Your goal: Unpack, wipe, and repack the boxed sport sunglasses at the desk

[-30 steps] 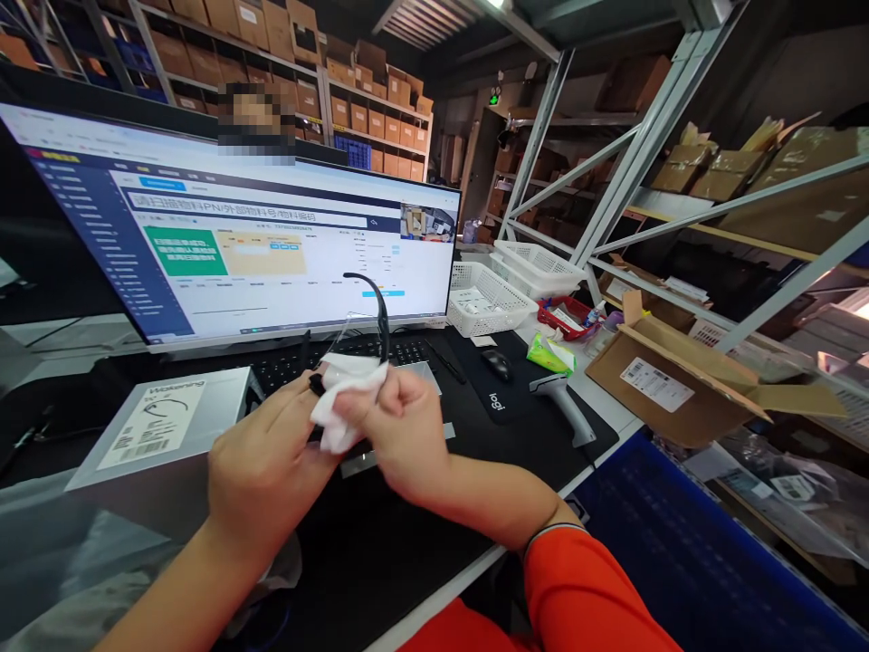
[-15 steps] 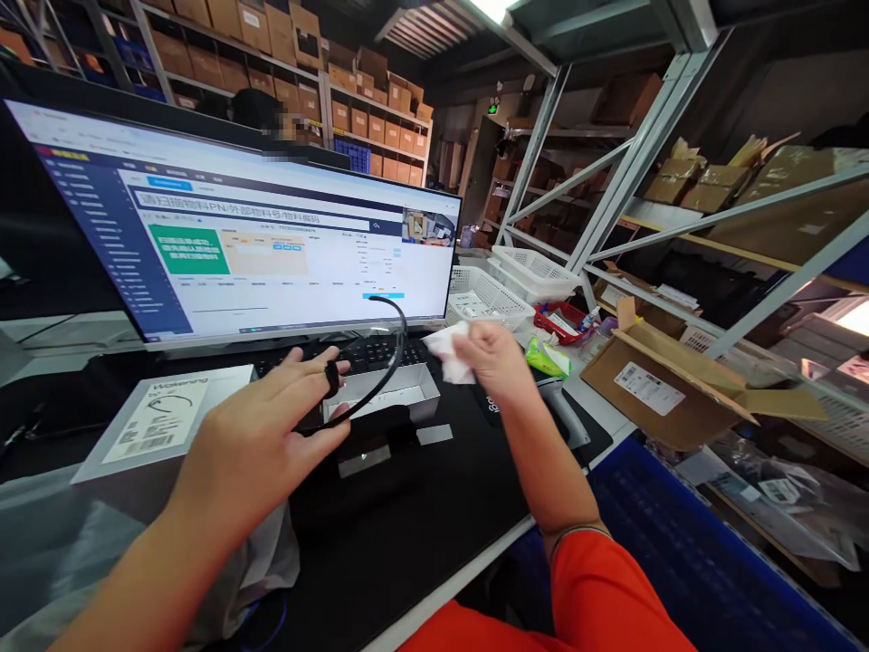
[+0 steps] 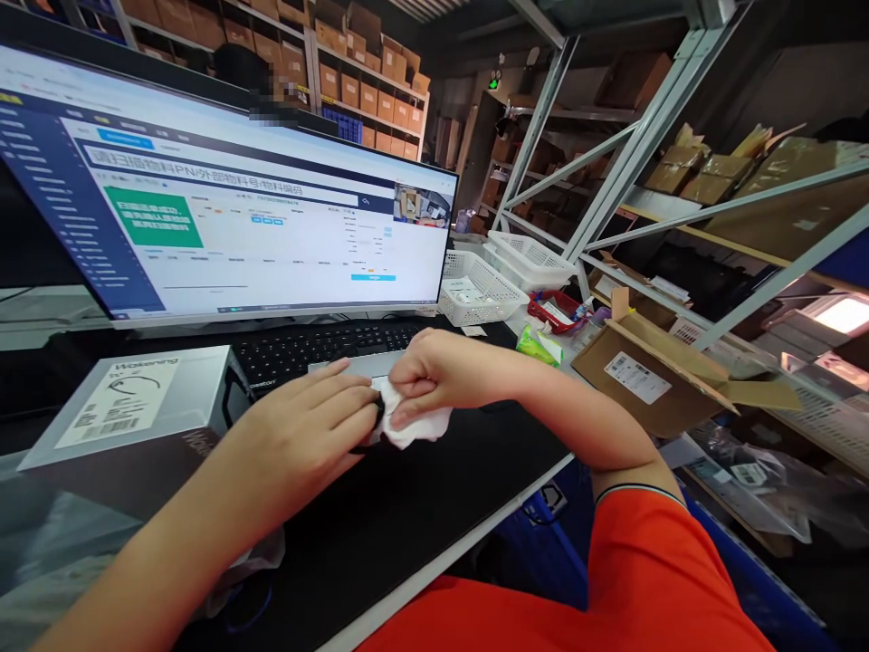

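My left hand (image 3: 309, 435) lies palm down on the black desk mat (image 3: 407, 516), its fingers curled over a black headset piece of which only a small dark bit shows at the fingertips. My right hand (image 3: 441, 371) is closed on a crumpled white wipe (image 3: 414, 426) and presses it against that bit, right where the two hands meet. A silver tray (image 3: 359, 364) sits just behind the hands, in front of the black keyboard (image 3: 319, 349).
A wide monitor (image 3: 224, 208) stands behind the keyboard. A grey product box (image 3: 128, 398) lies at left. White baskets (image 3: 475, 290), a green tissue pack (image 3: 536, 346) and an open cardboard box (image 3: 644, 376) sit at right, below metal shelving (image 3: 611, 181). A person shows behind the monitor.
My left hand has lowered the black headset band to the mat. My right hand, which had swung off to the right with the wipe, came back and meets the left hand again.
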`<state>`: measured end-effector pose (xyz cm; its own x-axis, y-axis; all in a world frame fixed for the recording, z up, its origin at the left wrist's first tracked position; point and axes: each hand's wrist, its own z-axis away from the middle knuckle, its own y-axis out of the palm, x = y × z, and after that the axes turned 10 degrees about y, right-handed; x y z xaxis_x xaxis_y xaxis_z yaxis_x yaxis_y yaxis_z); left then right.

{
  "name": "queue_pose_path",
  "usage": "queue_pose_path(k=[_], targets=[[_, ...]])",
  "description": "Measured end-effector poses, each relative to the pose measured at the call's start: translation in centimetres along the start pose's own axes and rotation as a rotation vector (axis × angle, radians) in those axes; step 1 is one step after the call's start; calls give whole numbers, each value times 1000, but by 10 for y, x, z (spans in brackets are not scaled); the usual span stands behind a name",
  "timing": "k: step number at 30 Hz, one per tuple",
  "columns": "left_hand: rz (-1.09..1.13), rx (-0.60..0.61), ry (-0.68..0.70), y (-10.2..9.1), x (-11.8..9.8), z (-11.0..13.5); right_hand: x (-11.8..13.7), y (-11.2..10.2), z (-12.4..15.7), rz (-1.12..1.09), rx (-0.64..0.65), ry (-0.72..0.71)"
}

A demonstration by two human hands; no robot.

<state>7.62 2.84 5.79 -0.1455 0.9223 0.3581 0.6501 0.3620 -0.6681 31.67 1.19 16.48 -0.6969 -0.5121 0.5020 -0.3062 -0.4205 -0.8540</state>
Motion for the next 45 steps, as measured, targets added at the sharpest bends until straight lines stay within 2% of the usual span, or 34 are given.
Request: queue_pose_path(k=[4, 6, 12, 14, 18, 20, 22, 23, 24, 30, 35, 37, 40, 43, 45], targets=[[-8, -24, 74, 12, -4, -3, 0, 24, -4, -162, -51, 122], [3, -15, 67, 11, -2, -3, -7, 29, 2, -226, -76, 116], [56, -64, 87, -2, 3, -4, -24, 16, 34, -236, 36, 15], [79, -84, 87, -1, 1, -6, -22, 12, 37, -188, 11, 19], [59, -72, 60, 0, -4, -5, -14, 18, 32, -78, -174, 56], [24, -36, 56, -1, -4, -3, -13, 27, 31, 2, -361, 5], [-7, -12, 54, -2, -3, 0, -15, 37, 32, 75, -612, -29], [-13, -15, 53, -2, -2, 0, -16, 42, 34, 101, -700, -29], [-15, -23, 52, -1, -2, 1, -16, 45, 36, 123, -732, -25], [-10, -10, 61, 5, -6, 2, -8, 48, 50, 125, -445, -38], [6, -1, 69, 9, -15, -3, 7, 49, 57, -186, -221, 149], [-9, -1, 88, 10, -19, -6, 12, 54, 56, -255, -209, 215], [-59, -4, 115, 11, -22, -9, 16, 63, 51, -232, -290, 256], [-106, -12, 77, 10, -20, -7, 14, 67, 44, -267, -363, 263], [-115, -6, 56, 10, -18, -5, 11, 67, 40, -279, -346, 242]])
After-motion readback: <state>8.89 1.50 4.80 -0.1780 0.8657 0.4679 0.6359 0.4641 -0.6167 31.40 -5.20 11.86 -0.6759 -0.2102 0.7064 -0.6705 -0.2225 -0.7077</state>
